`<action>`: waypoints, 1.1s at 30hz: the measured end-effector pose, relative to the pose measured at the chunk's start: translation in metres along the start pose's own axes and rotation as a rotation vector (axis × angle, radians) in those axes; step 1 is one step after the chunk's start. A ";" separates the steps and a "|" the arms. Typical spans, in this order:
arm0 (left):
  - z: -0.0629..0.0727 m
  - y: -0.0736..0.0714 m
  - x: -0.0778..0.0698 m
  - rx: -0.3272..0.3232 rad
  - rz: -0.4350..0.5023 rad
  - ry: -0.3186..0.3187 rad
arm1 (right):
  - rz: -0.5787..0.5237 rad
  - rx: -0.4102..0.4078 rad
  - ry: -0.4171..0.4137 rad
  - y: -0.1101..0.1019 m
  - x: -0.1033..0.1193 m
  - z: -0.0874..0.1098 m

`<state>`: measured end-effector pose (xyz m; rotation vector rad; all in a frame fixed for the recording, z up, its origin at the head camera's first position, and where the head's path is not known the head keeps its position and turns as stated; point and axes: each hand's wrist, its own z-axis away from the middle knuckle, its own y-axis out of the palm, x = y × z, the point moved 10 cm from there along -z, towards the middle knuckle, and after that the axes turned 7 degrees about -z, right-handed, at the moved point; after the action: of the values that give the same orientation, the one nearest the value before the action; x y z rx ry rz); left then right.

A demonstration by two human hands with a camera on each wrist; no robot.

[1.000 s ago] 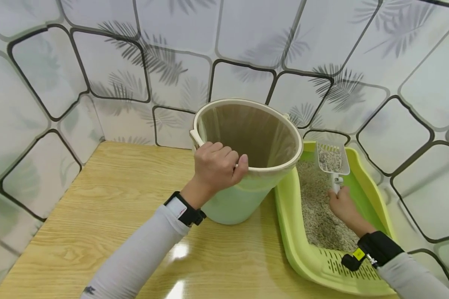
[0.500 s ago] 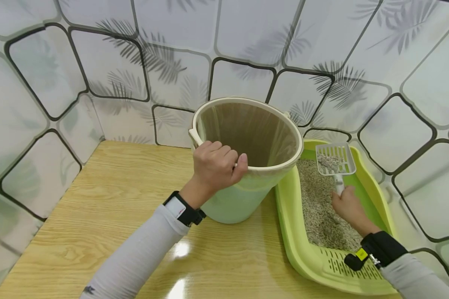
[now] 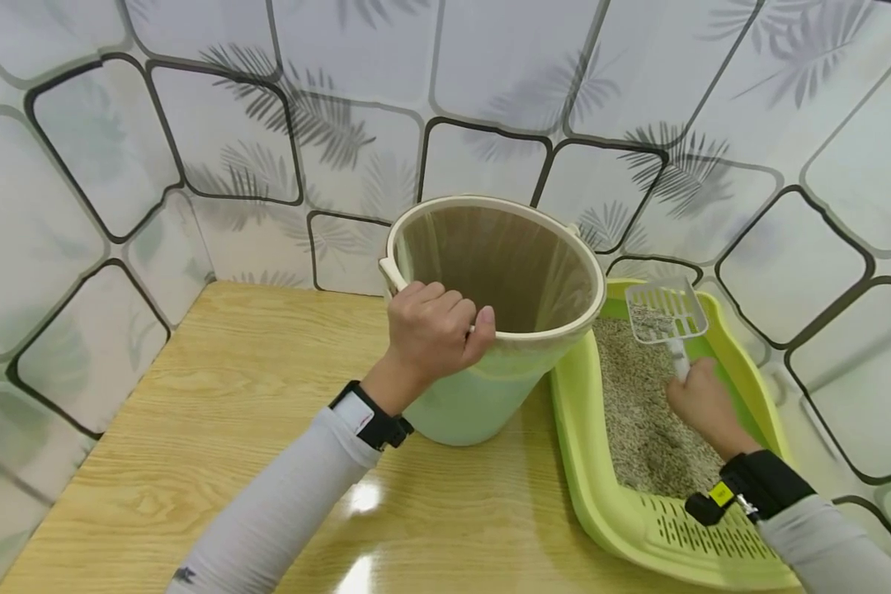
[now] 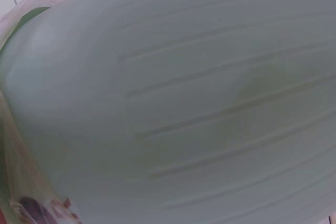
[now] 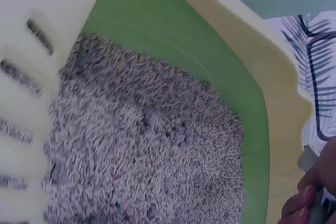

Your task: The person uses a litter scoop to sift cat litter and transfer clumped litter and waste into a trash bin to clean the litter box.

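My left hand (image 3: 434,326) grips the near rim of a light green trash bin (image 3: 464,404), which is lined with a clear plastic bag (image 3: 490,247). The bin's ribbed wall (image 4: 210,87) fills the left wrist view. At the right, my right hand (image 3: 701,403) holds a white slotted litter scoop (image 3: 694,326) by its handle, over the far part of a yellow-green litter box (image 3: 575,429). Some grey-beige litter (image 3: 642,412) shows behind the scoop's slots. In the right wrist view, litter (image 5: 147,145) spreads across the box, and only my fingers (image 5: 299,203) and part of the handle show.
A perforated step (image 3: 701,528) forms the near end of the litter box. The box stands right beside the bin on a wood-grain surface (image 3: 267,396). Patterned wall covering (image 3: 356,165) rises close behind and along both sides.
The litter lying in the scoop has thinned out, baring the slots. My right hand has shifted slightly right with the scoop. My left hand keeps its grip on the bin rim.
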<state>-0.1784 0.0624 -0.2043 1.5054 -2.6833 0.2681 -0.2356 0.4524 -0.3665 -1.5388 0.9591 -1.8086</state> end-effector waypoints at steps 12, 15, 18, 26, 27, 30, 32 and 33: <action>-0.002 -0.001 -0.001 0.004 -0.011 0.005 | -0.571 0.175 0.105 0.023 -0.006 -0.007; -0.002 -0.001 -0.002 0.003 -0.011 0.004 | -0.624 0.189 0.112 0.023 -0.008 -0.006; -0.002 -0.002 -0.003 0.003 -0.008 0.003 | -0.706 0.206 0.109 0.024 -0.008 -0.005; -0.001 -0.002 -0.003 0.004 -0.009 -0.002 | -0.770 0.239 0.126 0.024 -0.007 -0.003; -0.001 -0.002 -0.003 0.004 -0.010 -0.003 | -0.772 0.236 0.136 0.024 -0.008 -0.003; -0.001 -0.002 -0.003 0.004 -0.012 -0.003 | -0.718 0.206 0.150 0.023 -0.010 -0.004; -0.001 -0.002 -0.003 0.005 -0.014 -0.002 | -0.633 0.164 0.150 0.019 -0.013 -0.004; -0.001 -0.002 -0.002 0.006 -0.014 -0.003 | -0.569 0.137 0.144 0.017 -0.013 -0.004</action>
<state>-0.1758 0.0636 -0.2037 1.5262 -2.6760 0.2745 -0.2381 0.4542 -0.3882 -1.7262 0.4616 -2.3428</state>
